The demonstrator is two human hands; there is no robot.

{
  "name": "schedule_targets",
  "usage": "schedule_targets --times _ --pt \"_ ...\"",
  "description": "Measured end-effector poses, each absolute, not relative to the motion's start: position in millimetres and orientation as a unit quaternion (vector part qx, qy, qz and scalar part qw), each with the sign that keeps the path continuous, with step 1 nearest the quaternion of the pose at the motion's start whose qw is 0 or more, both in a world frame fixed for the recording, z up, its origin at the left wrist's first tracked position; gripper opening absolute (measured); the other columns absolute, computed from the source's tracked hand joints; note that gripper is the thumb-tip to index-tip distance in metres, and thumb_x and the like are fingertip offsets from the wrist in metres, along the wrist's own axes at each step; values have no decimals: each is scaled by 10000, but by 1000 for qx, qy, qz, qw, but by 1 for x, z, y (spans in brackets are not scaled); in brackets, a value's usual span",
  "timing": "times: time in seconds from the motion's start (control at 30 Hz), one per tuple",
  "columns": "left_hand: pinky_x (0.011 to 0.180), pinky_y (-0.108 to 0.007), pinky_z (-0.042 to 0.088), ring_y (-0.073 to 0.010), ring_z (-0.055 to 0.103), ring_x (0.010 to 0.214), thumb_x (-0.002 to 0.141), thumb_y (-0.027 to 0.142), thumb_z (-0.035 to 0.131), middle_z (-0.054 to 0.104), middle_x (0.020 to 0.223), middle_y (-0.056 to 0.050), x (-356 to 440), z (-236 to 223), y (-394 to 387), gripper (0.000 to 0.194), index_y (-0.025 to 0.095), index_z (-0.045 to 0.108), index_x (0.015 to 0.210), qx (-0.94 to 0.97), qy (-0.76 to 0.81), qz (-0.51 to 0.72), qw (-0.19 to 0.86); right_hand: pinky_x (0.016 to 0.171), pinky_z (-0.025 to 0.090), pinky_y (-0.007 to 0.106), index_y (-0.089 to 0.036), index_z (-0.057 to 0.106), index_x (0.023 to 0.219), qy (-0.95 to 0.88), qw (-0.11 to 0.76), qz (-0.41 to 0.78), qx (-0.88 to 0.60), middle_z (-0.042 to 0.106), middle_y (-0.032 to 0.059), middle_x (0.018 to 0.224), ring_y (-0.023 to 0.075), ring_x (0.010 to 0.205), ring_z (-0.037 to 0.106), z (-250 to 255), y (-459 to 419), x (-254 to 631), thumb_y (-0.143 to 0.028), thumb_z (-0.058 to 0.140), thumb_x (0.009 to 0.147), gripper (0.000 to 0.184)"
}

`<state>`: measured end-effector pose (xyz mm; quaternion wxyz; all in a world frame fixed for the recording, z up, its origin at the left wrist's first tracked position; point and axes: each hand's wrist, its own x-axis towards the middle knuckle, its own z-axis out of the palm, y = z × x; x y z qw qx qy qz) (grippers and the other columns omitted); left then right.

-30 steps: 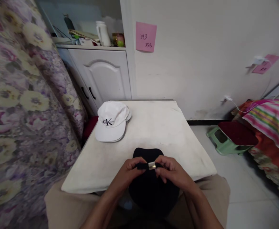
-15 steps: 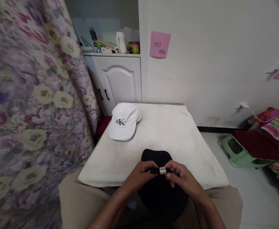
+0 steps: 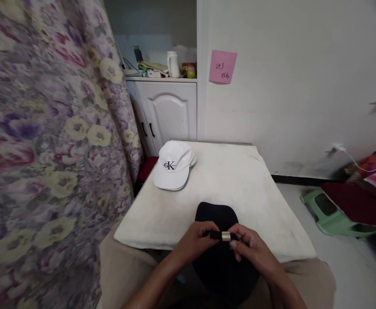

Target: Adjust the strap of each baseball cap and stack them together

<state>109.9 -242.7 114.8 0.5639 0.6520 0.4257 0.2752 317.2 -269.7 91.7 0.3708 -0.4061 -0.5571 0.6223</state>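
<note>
A black cap (image 3: pixel 218 213) lies at the table's near edge and reaches over my lap. Across its back runs a dark strap with a shiny metal buckle (image 3: pixel 226 236). My left hand (image 3: pixel 198 241) pinches the strap to the left of the buckle. On the other side, my right hand (image 3: pixel 249 245) grips the strap close by the buckle, thumb and fingers together. Farther back on the table's left side sits a white cap (image 3: pixel 174 165) with dark letters on its front, its brim towards me.
A white cloth covers the table (image 3: pixel 229 171). Floral curtain (image 3: pixel 62 154) hangs along the left. Behind stands a white cabinet (image 3: pixel 171 111) with a white jug (image 3: pixel 172 64) and other items on its shelf. A green stool (image 3: pixel 332 214) is on the floor at right.
The view has shifted slightly, so everything appears a little farther right. Both hands keep their hold on the black cap's strap beside the buckle.
</note>
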Motion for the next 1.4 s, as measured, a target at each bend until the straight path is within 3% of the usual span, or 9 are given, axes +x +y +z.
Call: schedule_targets --times 0.2,0.47,0.7,1.0,1.23,1.33,1.4 --pt "631 -249 345 -151 514 685 789 240 581 596 705 4 101 129 -244 153 150 704 796 693 426 268 516 527 383 229 -158 598 935 -558 366 641 -379 639 16 774 82 517 492 96 -270 317 -420 604 896 264" --pt "628 -246 358 -154 552 706 867 185 501 642 760 -4 101 136 -250 175 172 676 857 751 431 240 440 519 377 228 -168 601 897 -561 369 627 -394 617 -6 735 84 506 487 93 -266 312 -438 599 909 270" --pt "568 -236 289 -126 444 624 860 229 539 540 666 28 101 133 -249 152 159 670 828 716 420 227 509 526 373 221 -167 606 908 -567 371 620 -396 601 -13 742 81 517 494 94 -267 312 -417 596 917 250" --pt "636 -248 319 -142 455 669 713 292 658 566 688 20 91 127 -236 141 162 661 768 580 397 302 643 465 301 212 -160 602 913 -583 373 613 -382 652 -10 692 63 440 417 112 -261 303 -452 565 932 295" --pt "631 -246 300 -137 428 664 715 310 664 535 666 27 85 120 -231 162 156 669 765 569 377 285 672 419 267 197 -169 571 903 -563 386 625 -378 592 -45 569 66 410 366 111 -255 293 -430 558 934 263" --pt "576 -238 265 -119 379 599 697 333 677 469 603 46 88 119 -232 189 157 607 691 560 390 299 667 430 304 211 -180 573 920 -569 388 594 -417 577 -41 567 87 429 392 110 -256 291 -408 515 952 237" --pt "540 -234 242 -109 350 560 732 359 657 434 587 55 92 120 -234 219 169 561 684 546 411 311 660 518 393 243 -188 596 960 -597 430 480 -478 627 6 703 122 557 500 114 -260 289 -363 527 944 189"
